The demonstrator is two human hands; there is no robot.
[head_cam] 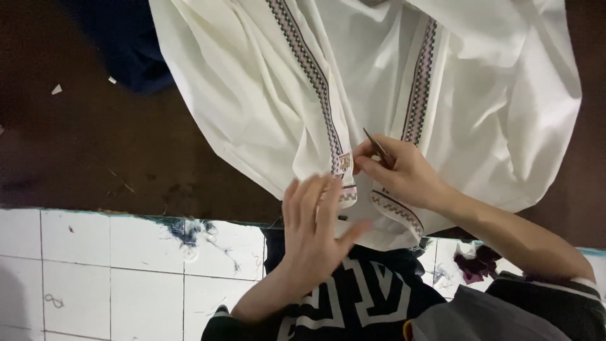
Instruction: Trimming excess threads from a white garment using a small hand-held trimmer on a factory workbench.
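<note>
A white garment point(265, 82) with two dark patterned trim bands lies spread on a dark brown table point(95, 151). My right hand point(401, 170) pinches a thin pointed metal tool point(375, 144) against the trim near the garment's lower edge. My left hand point(315, 227) hovers flat with fingers spread, blurred, just left of the right hand and over the hem, beside a small square label point(343, 163) on the trim.
A dark blue cloth point(136, 50) lies at the table's far left beside the garment. Below the table edge is a white tiled floor point(95, 278) with thread scraps and fabric bits point(189, 237). My lap shows a black-and-white patterned garment point(360, 297).
</note>
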